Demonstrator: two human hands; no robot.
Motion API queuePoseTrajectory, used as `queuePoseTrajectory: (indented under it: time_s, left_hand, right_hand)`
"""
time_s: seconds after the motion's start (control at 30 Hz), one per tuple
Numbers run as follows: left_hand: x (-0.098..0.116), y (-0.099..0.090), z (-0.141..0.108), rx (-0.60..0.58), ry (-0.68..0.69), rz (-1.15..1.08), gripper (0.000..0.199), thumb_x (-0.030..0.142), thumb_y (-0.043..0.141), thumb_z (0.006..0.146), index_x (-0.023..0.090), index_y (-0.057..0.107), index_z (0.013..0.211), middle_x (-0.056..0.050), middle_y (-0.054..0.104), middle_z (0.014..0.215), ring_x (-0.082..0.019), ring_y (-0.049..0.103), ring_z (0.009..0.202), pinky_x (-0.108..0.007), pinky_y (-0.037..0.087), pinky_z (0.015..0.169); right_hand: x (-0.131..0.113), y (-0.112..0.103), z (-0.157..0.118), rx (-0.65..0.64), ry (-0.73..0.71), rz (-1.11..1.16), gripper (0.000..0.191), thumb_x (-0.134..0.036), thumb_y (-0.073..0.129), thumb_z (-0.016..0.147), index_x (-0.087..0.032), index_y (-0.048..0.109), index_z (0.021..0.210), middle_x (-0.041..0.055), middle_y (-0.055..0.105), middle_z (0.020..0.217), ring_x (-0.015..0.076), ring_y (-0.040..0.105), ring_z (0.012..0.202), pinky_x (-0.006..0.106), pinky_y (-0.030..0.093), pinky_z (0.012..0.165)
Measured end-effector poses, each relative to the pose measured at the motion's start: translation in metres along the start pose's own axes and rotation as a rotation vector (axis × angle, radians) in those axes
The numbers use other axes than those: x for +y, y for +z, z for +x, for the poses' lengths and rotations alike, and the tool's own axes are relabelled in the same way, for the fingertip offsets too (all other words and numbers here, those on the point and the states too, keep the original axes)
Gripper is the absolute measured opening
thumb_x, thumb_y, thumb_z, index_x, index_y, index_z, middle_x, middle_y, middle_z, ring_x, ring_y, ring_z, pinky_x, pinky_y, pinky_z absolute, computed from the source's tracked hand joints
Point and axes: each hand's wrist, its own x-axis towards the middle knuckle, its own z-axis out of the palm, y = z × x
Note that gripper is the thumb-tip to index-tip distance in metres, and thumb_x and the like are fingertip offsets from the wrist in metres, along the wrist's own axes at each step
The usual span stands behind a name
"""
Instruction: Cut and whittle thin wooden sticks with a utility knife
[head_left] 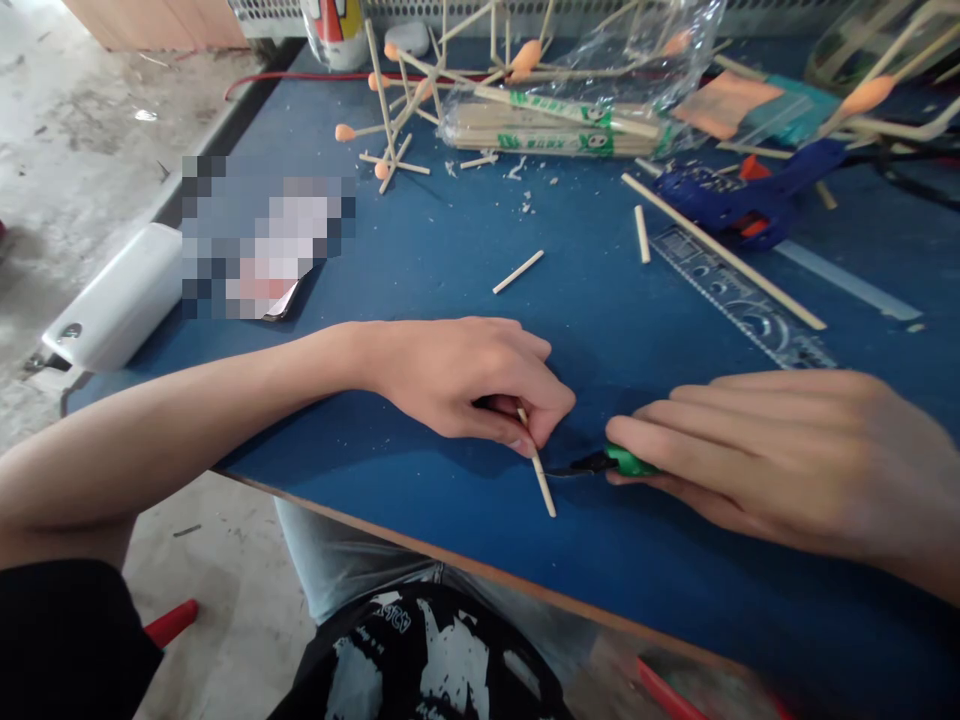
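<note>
Two fingers point(553, 400) of your left hand point(476, 375) pinch the stick point(547, 495) near the worktop's point(450, 520) front edge, while your right hand point(784, 455) grips the knife point(628, 461), blade at the stick: apparently a cut, calling for steady hold and careful pressure.

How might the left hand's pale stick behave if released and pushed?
The pale stick juts straight from the left hand, so it is probably stiff. Being thin, it is likely light; its rod-like shape may let it roll on the blue tabletop.
</note>
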Motion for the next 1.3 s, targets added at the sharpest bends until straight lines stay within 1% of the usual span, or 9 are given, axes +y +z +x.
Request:
queuePoseTrajectory:
  time_s: [0.1,0.27,0.5,0.63,0.8,0.93,1.07,1.2,1.3]
  left_hand:
    - [0.0,0.0,0.0,-0.001,0.005,0.004,0.017,0.022,0.07,0.111,0.027,0.076,0.096,-0.003,0.084,0.093,-0.021,0.068,0.089,-0.035,0.048,0.096]
    - [-0.001,0.001,-0.001,-0.001,-0.02,0.008,0.016,0.024,0.072,0.11,0.029,0.078,0.096,-0.003,0.085,0.093,-0.022,0.069,0.09,-0.036,0.048,0.097]
    - [0.001,0.001,-0.001,0.017,0.022,0.034,0.017,0.021,0.072,0.11,0.028,0.077,0.095,-0.003,0.084,0.091,-0.021,0.068,0.088,-0.035,0.047,0.094]
    - [0.001,0.001,-0.001,0.035,0.003,0.014,0.017,0.02,0.075,0.107,0.03,0.079,0.094,-0.002,0.084,0.091,-0.021,0.07,0.088,-0.035,0.048,0.093]
    - [-0.001,0.003,-0.001,0.005,-0.015,0.027,0.016,0.025,0.071,0.111,0.029,0.077,0.097,-0.003,0.085,0.095,-0.022,0.071,0.092,-0.036,0.047,0.096]
    - [-0.002,0.004,0.0,0.011,0.017,0.057,0.016,0.024,0.069,0.113,0.028,0.075,0.098,-0.003,0.086,0.097,-0.022,0.07,0.092,-0.036,0.045,0.094]
    - [-0.001,0.004,0.001,0.011,0.022,0.07,0.015,0.023,0.07,0.112,0.028,0.075,0.098,-0.002,0.086,0.098,-0.022,0.07,0.093,-0.036,0.044,0.092]
    - [0.0,0.002,0.001,0.008,0.016,0.059,0.015,0.023,0.07,0.111,0.028,0.076,0.098,-0.002,0.085,0.094,-0.022,0.068,0.09,-0.036,0.045,0.091]
    - [0.0,0.002,0.001,0.011,0.021,0.056,0.015,0.022,0.071,0.111,0.027,0.077,0.097,-0.003,0.084,0.091,-0.021,0.067,0.088,-0.036,0.045,0.091]
  right_hand:
    - [0.001,-0.002,-0.002,-0.009,-0.019,-0.049,0.024,-0.015,0.059,0.115,-0.027,0.08,0.115,-0.004,0.085,0.09,0.0144,0.074,0.071,0.035,0.056,0.067]
    - [0.002,0.0,-0.004,-0.006,-0.014,-0.067,0.022,-0.015,0.068,0.11,-0.031,0.082,0.115,-0.0053,0.086,0.092,0.0152,0.075,0.074,0.035,0.056,0.071]
    - [0.002,-0.002,-0.003,-0.001,-0.011,-0.084,0.026,-0.015,0.056,0.117,-0.029,0.078,0.114,-0.0053,0.085,0.09,0.0139,0.074,0.073,0.035,0.056,0.071]
    - [0.004,-0.003,-0.007,-0.009,-0.019,-0.068,0.025,-0.015,0.057,0.116,-0.027,0.079,0.116,-0.0044,0.085,0.092,0.0148,0.074,0.073,0.036,0.057,0.073]
    - [0.005,-0.002,-0.002,-0.019,-0.013,-0.017,0.029,-0.015,0.053,0.117,-0.026,0.081,0.116,-0.0022,0.085,0.091,0.0158,0.071,0.07,0.036,0.054,0.068]
    - [-0.002,-0.006,0.011,-0.021,0.022,0.001,0.034,-0.018,0.046,0.121,-0.024,0.079,0.114,-0.0016,0.083,0.087,0.016,0.069,0.065,0.037,0.052,0.063]
    - [-0.014,-0.009,0.018,-0.035,0.041,-0.047,0.044,-0.016,0.039,0.121,-0.023,0.079,0.103,-0.0015,0.08,0.079,0.0159,0.064,0.058,0.039,0.047,0.058]
    - [-0.017,0.001,0.007,0.013,0.061,-0.11,0.033,-0.019,0.051,0.119,-0.024,0.077,0.101,-0.0027,0.081,0.081,0.0158,0.065,0.062,0.039,0.047,0.061]
    - [-0.009,0.007,-0.006,0.098,0.046,-0.085,0.023,-0.026,0.055,0.118,-0.026,0.077,0.112,-0.0019,0.082,0.087,0.0167,0.069,0.071,0.038,0.051,0.067]
